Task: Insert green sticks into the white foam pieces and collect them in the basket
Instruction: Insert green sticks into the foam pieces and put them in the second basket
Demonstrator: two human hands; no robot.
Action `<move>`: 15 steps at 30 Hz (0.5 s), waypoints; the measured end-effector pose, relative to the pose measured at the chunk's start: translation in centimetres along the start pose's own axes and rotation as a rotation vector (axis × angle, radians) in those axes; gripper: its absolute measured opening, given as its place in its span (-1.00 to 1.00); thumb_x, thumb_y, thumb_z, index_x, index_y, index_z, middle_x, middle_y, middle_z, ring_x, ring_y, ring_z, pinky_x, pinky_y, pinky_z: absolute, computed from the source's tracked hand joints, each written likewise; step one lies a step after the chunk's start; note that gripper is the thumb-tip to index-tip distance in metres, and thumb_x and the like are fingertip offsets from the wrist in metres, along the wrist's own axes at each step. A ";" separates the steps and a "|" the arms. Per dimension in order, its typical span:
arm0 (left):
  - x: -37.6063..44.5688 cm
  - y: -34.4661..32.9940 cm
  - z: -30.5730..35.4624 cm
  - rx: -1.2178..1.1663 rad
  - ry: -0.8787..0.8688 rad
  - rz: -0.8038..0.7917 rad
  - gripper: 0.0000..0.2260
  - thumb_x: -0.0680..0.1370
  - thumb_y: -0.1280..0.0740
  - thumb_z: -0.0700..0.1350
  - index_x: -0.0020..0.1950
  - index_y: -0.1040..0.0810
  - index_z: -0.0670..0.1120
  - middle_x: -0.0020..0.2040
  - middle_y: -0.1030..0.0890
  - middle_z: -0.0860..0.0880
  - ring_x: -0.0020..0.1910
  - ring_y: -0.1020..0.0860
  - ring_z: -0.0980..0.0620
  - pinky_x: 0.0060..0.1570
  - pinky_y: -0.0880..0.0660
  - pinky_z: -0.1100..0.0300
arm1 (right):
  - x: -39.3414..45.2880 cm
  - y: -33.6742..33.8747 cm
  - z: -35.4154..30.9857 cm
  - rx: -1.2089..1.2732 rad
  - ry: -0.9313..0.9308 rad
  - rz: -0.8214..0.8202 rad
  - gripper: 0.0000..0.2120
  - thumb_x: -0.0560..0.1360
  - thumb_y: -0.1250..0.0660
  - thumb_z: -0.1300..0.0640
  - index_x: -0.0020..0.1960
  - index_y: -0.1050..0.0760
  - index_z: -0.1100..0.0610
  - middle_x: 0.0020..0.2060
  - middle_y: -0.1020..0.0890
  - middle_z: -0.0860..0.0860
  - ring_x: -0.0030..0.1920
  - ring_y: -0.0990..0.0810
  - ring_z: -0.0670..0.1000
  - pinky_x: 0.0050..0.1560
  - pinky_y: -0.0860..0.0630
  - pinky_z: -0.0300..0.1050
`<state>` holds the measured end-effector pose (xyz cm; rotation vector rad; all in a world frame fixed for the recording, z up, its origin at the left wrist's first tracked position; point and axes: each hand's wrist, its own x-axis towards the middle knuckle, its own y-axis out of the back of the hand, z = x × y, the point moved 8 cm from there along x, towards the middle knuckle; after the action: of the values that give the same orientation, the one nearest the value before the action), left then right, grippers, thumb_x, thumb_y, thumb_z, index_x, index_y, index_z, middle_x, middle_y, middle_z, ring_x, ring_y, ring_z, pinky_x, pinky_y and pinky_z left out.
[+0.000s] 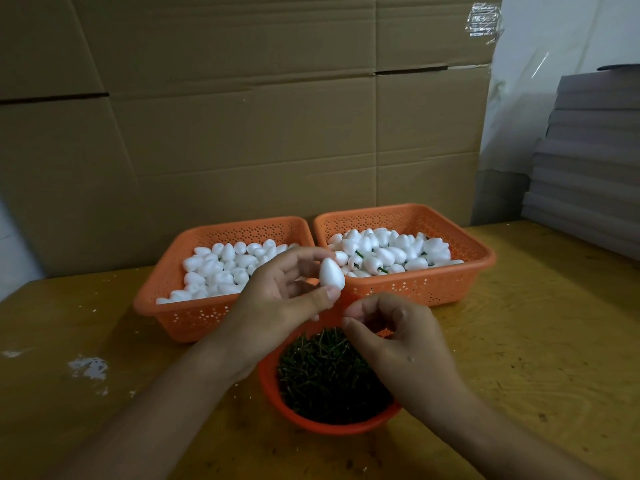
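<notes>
My left hand (284, 292) pinches a white egg-shaped foam piece (331, 274) between thumb and fingers, above the gap between the baskets. My right hand (391, 334) hovers just below and right of it with fingers curled together; whether it holds a stick is hidden. Under both hands sits a small orange bowl (311, 422) full of green sticks (322, 372). The left orange basket (194, 317) holds plain foam pieces (214, 268). The right orange basket (433, 289) holds foam pieces with green sticks (381, 252) in them.
A yellow wooden table (536, 341) carries everything, with white foam crumbs (88, 367) at the left. A cardboard wall (242, 116) stands close behind the baskets. Stacked grey boards (588, 161) rise at the right rear.
</notes>
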<state>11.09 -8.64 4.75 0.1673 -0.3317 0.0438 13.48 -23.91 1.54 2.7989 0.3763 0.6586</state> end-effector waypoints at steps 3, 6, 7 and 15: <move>2.2 0.2 -1.6 -0.024 0.144 0.099 -0.79 0.53 -0.45 -0.04 0.16 -0.63 0.08 -0.07 -0.71 0.03 -0.22 -0.64 0.10 -0.22 -0.58 0.27 | -0.3 -0.5 -0.5 -0.038 0.052 -0.018 -0.86 0.45 -0.45 0.11 -0.25 -0.59 -0.09 -0.29 -0.66 -0.22 -0.28 -0.61 -0.17 -0.29 -0.47 -0.36; 5.7 -0.1 -3.2 -0.034 0.304 0.162 -0.82 0.57 -0.42 -0.02 0.15 -0.61 -0.02 -0.18 -0.70 0.03 -0.34 -0.60 0.15 -0.39 -0.51 0.30 | -0.7 -0.8 -1.2 -0.094 0.121 -0.036 -0.86 0.40 -0.40 0.07 -0.27 -0.55 -0.16 -0.28 -0.64 -0.29 -0.26 -0.60 -0.24 -0.27 -0.39 -0.45; 7.0 -0.3 -3.5 -0.021 0.333 0.168 -0.83 0.57 -0.42 -0.03 0.12 -0.61 -0.04 -0.19 -0.70 0.01 -0.38 -0.57 0.15 -0.45 -0.45 0.32 | -0.7 -0.9 -1.4 -0.107 0.134 -0.040 -0.86 0.39 -0.40 0.07 -0.27 -0.54 -0.17 -0.28 -0.63 -0.30 -0.27 -0.60 -0.24 -0.28 -0.38 -0.46; 15.8 -3.8 -2.6 -0.022 0.382 0.155 -0.78 0.59 -0.42 -0.02 -0.01 -0.53 -0.17 -0.13 -0.60 -0.13 -0.27 -0.60 0.02 -0.23 -0.58 0.21 | -0.4 -0.3 -1.4 -0.125 0.142 -0.043 -0.83 0.42 -0.42 0.13 -0.24 -0.56 -0.14 -0.22 -0.64 -0.27 -0.25 -0.60 -0.23 -0.27 -0.40 -0.45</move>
<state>27.16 -11.67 6.88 0.1082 0.0369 0.2227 12.38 -23.47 2.51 2.6267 0.4057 0.8439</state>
